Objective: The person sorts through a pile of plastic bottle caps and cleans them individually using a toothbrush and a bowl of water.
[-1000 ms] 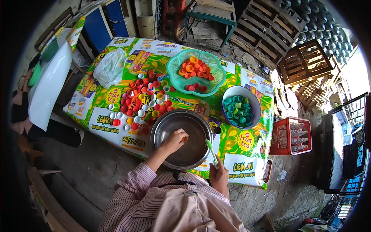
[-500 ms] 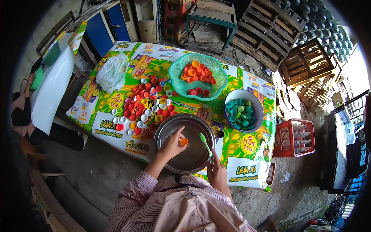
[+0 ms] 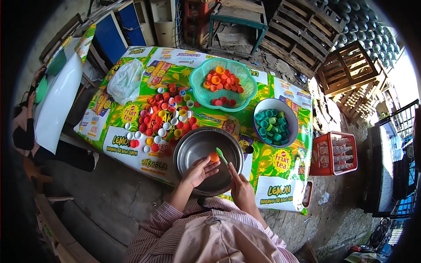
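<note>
Over the metal basin (image 3: 186, 142), my left hand (image 3: 197, 173) holds an orange bottle cap (image 3: 213, 157) at its fingertips, palm partly turned up. My right hand (image 3: 242, 189) grips a slim green toothbrush (image 3: 222, 154) by its handle, its head right beside the cap. Just beyond the basin, to the left, loose red, white and yellow caps (image 3: 164, 116) are spread on the table cover. A teal plastic basket (image 3: 196, 87) holds orange and red caps. On the right, a white bowl (image 3: 292, 115) contains green caps.
A crumpled plastic bag (image 3: 126, 82) lies at the table's left end. Another person (image 3: 25, 127) is at the far left beside a white surface (image 3: 61, 103) with green bowls. A red crate of bottles (image 3: 322, 153) stands right of the table, with wooden pallets (image 3: 302, 33) behind.
My left hand has turned its palm up and moved slightly right with the orange cap. My right hand has brought the toothbrush's head left to the cap.
</note>
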Demonstrator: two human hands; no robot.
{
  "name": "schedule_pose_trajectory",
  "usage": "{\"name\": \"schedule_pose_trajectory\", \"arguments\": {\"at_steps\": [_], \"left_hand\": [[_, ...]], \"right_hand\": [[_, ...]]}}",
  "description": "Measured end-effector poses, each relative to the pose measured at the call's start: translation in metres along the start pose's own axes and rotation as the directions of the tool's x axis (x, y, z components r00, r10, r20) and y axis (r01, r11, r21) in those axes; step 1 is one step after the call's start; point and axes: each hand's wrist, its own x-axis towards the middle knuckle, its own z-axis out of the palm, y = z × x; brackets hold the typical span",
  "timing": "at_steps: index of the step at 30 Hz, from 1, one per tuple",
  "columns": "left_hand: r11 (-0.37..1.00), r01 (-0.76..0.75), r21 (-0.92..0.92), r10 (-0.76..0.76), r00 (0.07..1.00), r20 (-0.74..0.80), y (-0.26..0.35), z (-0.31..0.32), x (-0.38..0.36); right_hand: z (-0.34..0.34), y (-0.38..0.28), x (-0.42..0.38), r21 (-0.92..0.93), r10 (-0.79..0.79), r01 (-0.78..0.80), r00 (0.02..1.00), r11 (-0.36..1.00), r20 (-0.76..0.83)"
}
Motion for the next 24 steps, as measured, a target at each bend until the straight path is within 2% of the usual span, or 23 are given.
{"name": "schedule_pose_trajectory", "arguments": {"at_steps": [2,4,8,10,12,14,16,17,21,23,24], "left_hand": [[0.999,-0.017,-0.029,0.017,1.000,-0.002,-0.005,-0.005,0.005],[0.992,-0.099,-0.084,0.103,0.993,0.052,-0.004,-0.002,0.003],[0.989,-0.017,-0.150,0.019,1.000,0.009,-0.003,0.005,-0.003],[0.985,-0.029,-0.168,0.031,1.000,0.006,-0.006,-0.002,0.001],[0.981,-0.044,-0.187,0.045,0.999,0.004,-0.005,-0.003,0.001],[0.992,-0.108,-0.061,0.109,0.994,0.025,-0.003,0.000,-0.001],[0.990,-0.143,0.000,0.143,0.989,0.025,-0.004,0.003,-0.004],[0.981,-0.180,0.067,0.178,0.984,0.033,-0.003,0.003,-0.004],[0.978,-0.203,0.053,0.197,0.974,0.111,-0.001,0.001,-0.003],[0.950,-0.225,0.216,0.198,0.970,0.138,-0.003,0.002,-0.005],[0.951,-0.221,0.215,0.194,0.971,0.138,-0.003,0.005,-0.007]], "right_hand": [[0.002,-0.002,-0.003,-0.009,-0.016,0.016,1.000,1.000,-0.007],[0.006,-0.003,-0.008,0.006,-0.062,0.061,0.996,0.998,0.061],[0.001,-0.003,0.001,0.080,0.008,-0.007,1.000,0.997,-0.009],[0.002,-0.004,-0.001,0.100,0.019,-0.020,1.000,0.995,0.014],[0.011,0.000,-0.005,0.118,-0.103,0.104,0.995,0.988,-0.013],[0.010,0.001,-0.003,0.178,-0.058,0.053,0.998,0.983,0.024],[0.008,0.001,0.003,0.394,-0.068,0.064,0.998,0.917,-0.002],[0.001,0.000,0.002,0.440,0.028,-0.076,0.993,0.895,0.115],[-0.003,0.005,-0.001,0.476,-0.002,-0.082,0.985,0.876,0.173],[-0.005,-0.001,0.003,0.429,-0.001,-0.070,0.986,0.900,0.164],[-0.006,-0.004,0.005,0.406,0.000,-0.066,0.987,0.911,0.160]]}}
